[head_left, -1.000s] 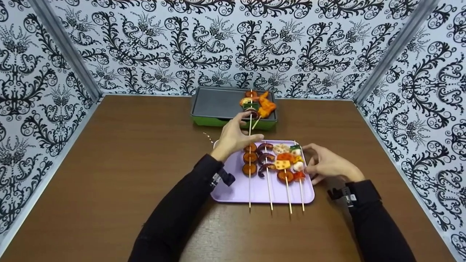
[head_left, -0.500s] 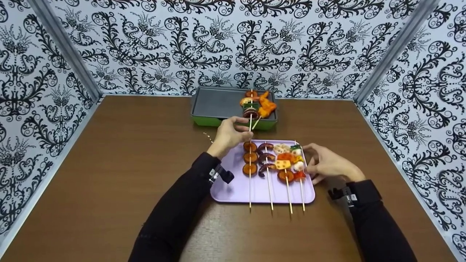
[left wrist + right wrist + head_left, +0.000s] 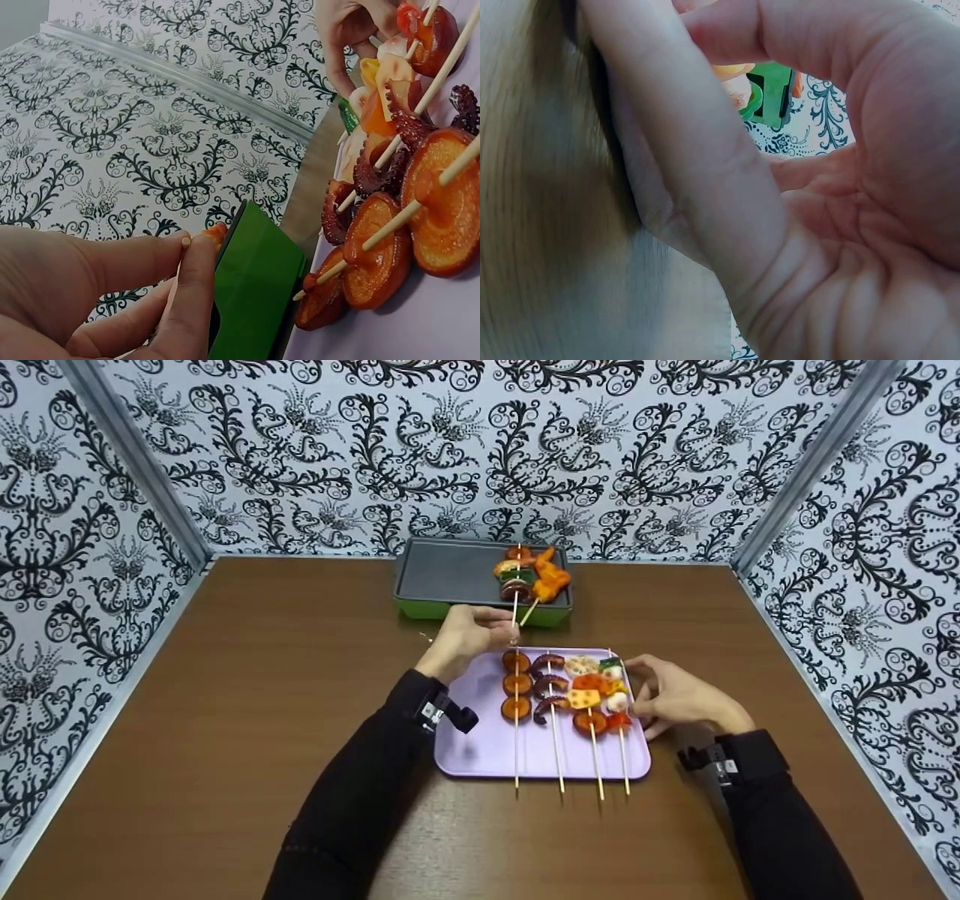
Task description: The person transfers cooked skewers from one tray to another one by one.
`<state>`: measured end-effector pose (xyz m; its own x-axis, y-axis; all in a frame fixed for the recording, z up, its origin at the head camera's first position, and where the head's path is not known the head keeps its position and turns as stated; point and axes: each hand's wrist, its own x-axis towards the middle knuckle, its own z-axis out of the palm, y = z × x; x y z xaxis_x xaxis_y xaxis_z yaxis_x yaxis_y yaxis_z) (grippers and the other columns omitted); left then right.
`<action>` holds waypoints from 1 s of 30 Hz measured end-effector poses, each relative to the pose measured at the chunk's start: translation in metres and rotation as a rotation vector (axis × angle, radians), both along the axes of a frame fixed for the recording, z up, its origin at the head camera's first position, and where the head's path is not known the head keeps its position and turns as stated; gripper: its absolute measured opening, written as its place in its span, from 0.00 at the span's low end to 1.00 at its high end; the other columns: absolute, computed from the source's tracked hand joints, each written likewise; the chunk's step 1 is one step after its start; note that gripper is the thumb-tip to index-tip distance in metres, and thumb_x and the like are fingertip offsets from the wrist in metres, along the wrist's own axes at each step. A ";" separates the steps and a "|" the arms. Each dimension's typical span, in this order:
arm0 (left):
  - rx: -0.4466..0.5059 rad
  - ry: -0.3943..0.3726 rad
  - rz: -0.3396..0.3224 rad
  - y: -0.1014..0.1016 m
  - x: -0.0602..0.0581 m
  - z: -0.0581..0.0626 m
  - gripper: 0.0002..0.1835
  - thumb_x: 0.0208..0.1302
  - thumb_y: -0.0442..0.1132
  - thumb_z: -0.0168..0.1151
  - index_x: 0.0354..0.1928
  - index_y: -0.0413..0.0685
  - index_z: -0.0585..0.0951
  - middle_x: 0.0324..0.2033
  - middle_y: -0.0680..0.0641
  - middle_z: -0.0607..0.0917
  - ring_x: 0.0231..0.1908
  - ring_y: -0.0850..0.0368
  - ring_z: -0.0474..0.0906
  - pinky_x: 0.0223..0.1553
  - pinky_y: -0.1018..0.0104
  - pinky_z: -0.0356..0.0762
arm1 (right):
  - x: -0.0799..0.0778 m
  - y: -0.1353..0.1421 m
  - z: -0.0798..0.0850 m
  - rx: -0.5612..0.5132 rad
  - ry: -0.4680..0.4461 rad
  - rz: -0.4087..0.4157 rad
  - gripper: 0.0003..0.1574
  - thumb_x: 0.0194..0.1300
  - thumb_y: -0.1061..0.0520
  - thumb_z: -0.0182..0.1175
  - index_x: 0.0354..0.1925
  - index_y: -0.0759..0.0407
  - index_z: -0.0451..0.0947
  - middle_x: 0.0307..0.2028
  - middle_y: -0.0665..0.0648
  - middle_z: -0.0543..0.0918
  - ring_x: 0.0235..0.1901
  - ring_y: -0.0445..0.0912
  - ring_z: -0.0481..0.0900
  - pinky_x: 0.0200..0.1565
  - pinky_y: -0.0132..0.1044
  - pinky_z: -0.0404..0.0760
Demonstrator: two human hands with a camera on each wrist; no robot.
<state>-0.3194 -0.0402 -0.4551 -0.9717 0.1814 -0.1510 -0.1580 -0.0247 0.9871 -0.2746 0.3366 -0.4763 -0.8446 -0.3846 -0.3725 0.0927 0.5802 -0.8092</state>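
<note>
My left hand (image 3: 469, 636) pinches the bare lower end of a skewer's stick between thumb and index finger; the stick's tip shows in the left wrist view, between the fingertips (image 3: 196, 259). That mixed food skewer (image 3: 517, 576) lies on the dark plate of a green-sided tabletop grill (image 3: 450, 574). To its right sits an orange skewer (image 3: 551, 579) resembling a chicken wing. My right hand (image 3: 679, 695) holds the right rim of a lilac tray (image 3: 476, 754), its fingers curled at the edge.
On the tray lie a skewer of round orange-brown slices (image 3: 516, 685), an octopus-tentacle skewer (image 3: 551, 688) and two mixed skewers (image 3: 587, 697), sticks overhanging the front edge. The brown table (image 3: 300, 675) meets patterned walls (image 3: 360, 450) behind and at the sides.
My left hand has drawn back from the food on the grill and slid down to the stick's end, its spread fingers closing into a pinch. The right hand stays at the tray.
</note>
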 end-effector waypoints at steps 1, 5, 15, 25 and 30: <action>0.004 -0.001 0.002 -0.001 0.001 0.001 0.22 0.73 0.26 0.79 0.67 0.33 0.89 0.59 0.34 0.95 0.42 0.58 0.94 0.56 0.65 0.97 | 0.000 0.000 0.000 0.005 0.001 0.002 0.58 0.74 0.68 0.70 0.90 0.66 0.51 0.44 0.66 0.86 0.37 0.55 0.93 0.40 0.50 1.01; -0.004 0.013 0.015 -0.003 0.003 0.003 0.22 0.72 0.26 0.80 0.66 0.33 0.90 0.58 0.35 0.96 0.42 0.59 0.93 0.53 0.68 0.96 | -0.001 -0.001 0.000 0.017 -0.002 0.001 0.58 0.74 0.68 0.70 0.91 0.65 0.51 0.43 0.64 0.86 0.37 0.54 0.93 0.41 0.50 1.01; -0.043 0.035 0.016 -0.012 0.014 0.006 0.23 0.74 0.27 0.78 0.68 0.32 0.89 0.56 0.38 0.97 0.43 0.60 0.92 0.53 0.69 0.95 | 0.000 -0.001 -0.001 -0.002 -0.002 -0.001 0.58 0.74 0.68 0.70 0.90 0.67 0.50 0.43 0.64 0.85 0.36 0.53 0.91 0.40 0.49 1.00; -0.099 0.039 0.022 -0.023 0.029 0.008 0.22 0.72 0.25 0.79 0.67 0.36 0.90 0.59 0.37 0.95 0.49 0.55 0.94 0.57 0.65 0.97 | 0.001 0.002 -0.005 -0.018 0.015 -0.005 0.57 0.75 0.68 0.71 0.89 0.69 0.51 0.39 0.61 0.84 0.35 0.52 0.90 0.36 0.46 1.00; -0.110 0.067 0.019 -0.032 0.039 0.007 0.21 0.72 0.25 0.79 0.65 0.33 0.90 0.53 0.38 0.96 0.45 0.56 0.93 0.55 0.64 0.97 | 0.000 0.001 -0.003 -0.019 0.020 -0.012 0.56 0.75 0.68 0.72 0.88 0.69 0.52 0.39 0.61 0.84 0.35 0.52 0.90 0.37 0.47 1.00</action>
